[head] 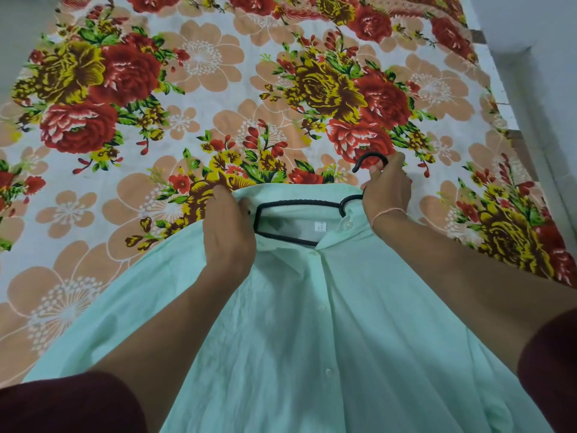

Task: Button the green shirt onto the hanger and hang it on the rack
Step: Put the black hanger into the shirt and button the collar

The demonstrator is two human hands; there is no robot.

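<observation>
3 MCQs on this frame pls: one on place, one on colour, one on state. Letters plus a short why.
1. Where is the right hand?
A. on the hanger's hook
B. on the shirt hem
C. flat on the bedsheet

2. What colour is the hanger?
A. white
B. black
C. red

3. What state is the green shirt in?
A. folded in a square
B. lying fully unbuttoned, no hanger inside
C. front placket closed, hanger inside the collar

Key:
1 A: the fingers close on the hook above the collar, over the floral bedsheet.
2 B: the bar showing in the neck opening is black.
3 C: the placket lies closed down the front, and the left hand grips the shoulder.
</observation>
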